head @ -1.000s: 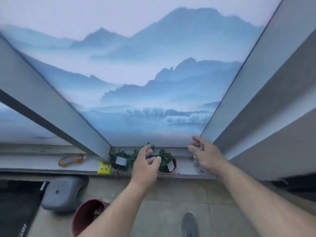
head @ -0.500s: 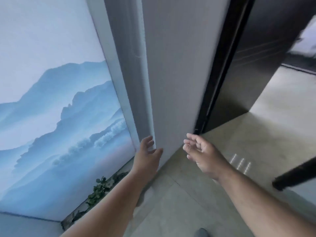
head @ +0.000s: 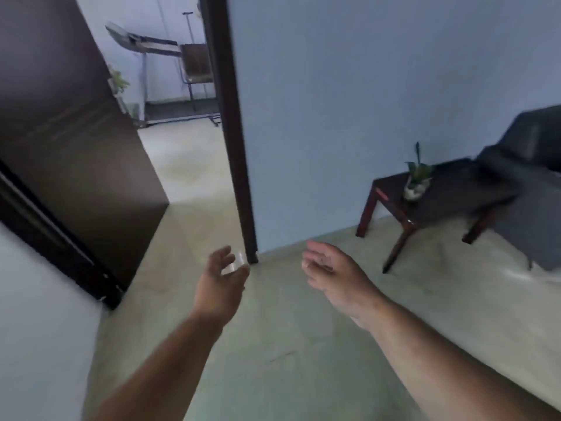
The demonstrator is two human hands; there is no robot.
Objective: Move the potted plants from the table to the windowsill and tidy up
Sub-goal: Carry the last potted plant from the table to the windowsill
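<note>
Walls (head: 379, 86) in pale blue fill most of what I see, with a dark open door (head: 69, 141) at the left and a dark armchair (head: 534, 165) at the right. Beside the armchair stands a low dark table (head: 449, 196), and on it one potted plant (head: 417, 180), upright. Both my hands hang above the floor, well apart from the table: the left hand (head: 220, 281) and the right hand (head: 331, 268) have loose, relaxed fingers and hold nothing.

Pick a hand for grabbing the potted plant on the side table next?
Right hand, probably: the potted plant on the side table lies on its side; both hands look empty.
</note>
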